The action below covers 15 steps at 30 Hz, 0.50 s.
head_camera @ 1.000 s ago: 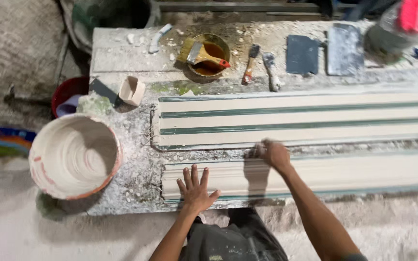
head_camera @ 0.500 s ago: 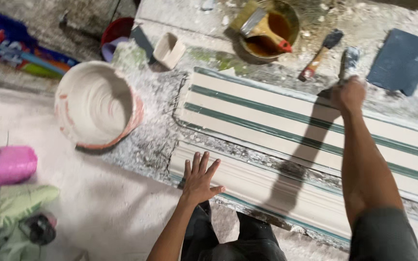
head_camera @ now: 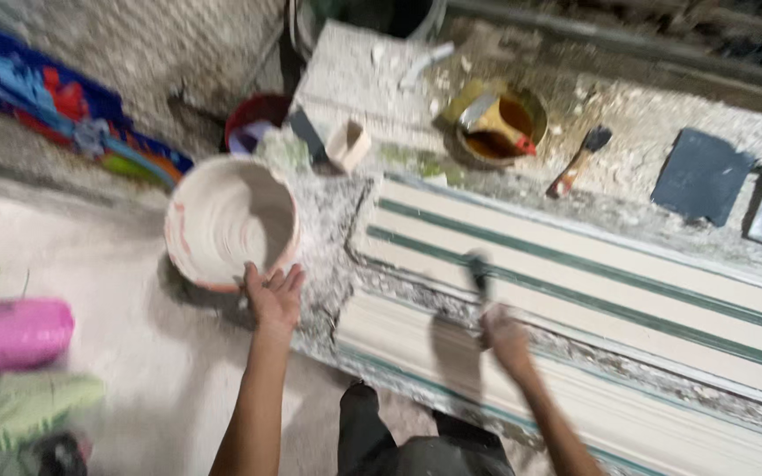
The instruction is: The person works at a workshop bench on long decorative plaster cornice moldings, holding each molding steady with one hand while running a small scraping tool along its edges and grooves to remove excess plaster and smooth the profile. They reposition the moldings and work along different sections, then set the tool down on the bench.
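The left hand [head_camera: 275, 298] has moved off the moulding to the plaster-coated bucket [head_camera: 231, 220] at the surface's left edge, fingers loosely spread; the right hand [head_camera: 506, 339], blurred, apparently grips a brush [head_camera: 480, 273].

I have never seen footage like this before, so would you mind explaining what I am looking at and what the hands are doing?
There is no machine here: a person wears one camera on the head, so the picture looks down at that person's own two bare hands over a messy workbench crusted with white plaster.

The left hand rests on the rim of a round plaster-smeared bucket at the bench's end. The right hand is blurred; it holds a dark tool above long white moulding strips with green lines, but I cannot tell what kind.

Further back lie a small bowl of brown liquid with a brush in it, another brush with a reddish handle, a dark flat slab and a small pale cup. A pink bundle lies on the floor.
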### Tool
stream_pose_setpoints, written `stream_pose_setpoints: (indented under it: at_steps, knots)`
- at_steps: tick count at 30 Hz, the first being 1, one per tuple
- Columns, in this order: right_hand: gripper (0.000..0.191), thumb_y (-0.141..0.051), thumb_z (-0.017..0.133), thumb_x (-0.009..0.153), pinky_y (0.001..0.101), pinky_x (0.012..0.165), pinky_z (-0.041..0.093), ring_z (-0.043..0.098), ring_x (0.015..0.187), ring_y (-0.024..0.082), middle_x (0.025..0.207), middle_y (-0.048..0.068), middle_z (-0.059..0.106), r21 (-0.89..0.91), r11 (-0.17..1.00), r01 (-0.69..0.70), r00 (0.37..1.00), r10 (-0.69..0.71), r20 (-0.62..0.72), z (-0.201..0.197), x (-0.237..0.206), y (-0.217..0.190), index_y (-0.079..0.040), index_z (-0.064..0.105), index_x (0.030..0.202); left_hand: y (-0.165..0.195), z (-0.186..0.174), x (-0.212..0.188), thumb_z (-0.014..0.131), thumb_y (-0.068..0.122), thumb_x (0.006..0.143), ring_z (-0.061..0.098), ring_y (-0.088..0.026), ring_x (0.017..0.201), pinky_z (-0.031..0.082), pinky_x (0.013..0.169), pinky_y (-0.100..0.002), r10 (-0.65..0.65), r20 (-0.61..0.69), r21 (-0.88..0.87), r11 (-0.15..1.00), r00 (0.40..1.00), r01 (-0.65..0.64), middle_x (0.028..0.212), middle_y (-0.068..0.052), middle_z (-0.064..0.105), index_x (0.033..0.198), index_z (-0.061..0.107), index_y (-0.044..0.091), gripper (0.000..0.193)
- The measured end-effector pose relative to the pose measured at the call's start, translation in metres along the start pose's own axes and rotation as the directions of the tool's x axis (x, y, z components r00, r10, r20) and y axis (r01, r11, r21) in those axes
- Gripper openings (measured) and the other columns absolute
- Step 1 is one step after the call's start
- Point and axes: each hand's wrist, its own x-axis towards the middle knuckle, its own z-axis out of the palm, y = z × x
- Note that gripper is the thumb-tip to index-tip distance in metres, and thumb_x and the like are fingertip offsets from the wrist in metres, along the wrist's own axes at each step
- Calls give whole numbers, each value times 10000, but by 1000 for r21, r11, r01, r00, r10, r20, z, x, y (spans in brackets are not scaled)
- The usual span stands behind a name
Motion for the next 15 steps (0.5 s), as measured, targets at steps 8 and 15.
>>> stream_pose_setpoints:
  at_steps: [8,15]
  knots:
    - [339,-337,587,995,355,619,552,647,653,168,722,68,673,779,204,-592,776,407,483,-59,-10,-180,-6,627,938,62,36,67,479,70,834,706,-386,1023,604,902,-540,174,46,158,971,984,-179,1229,-195,633,1419,378,-89,614]
    - [288,-277,576,985,324,664,537,625,679,135,721,67,674,796,82,-600,731,462,503,-62,30,-257,-129,565,1232,89,195,153,485,30,803,692,-345,889,609,898,-557,27,397,340,924,917,-174,1181,-200,596,1404,262,-25,644]
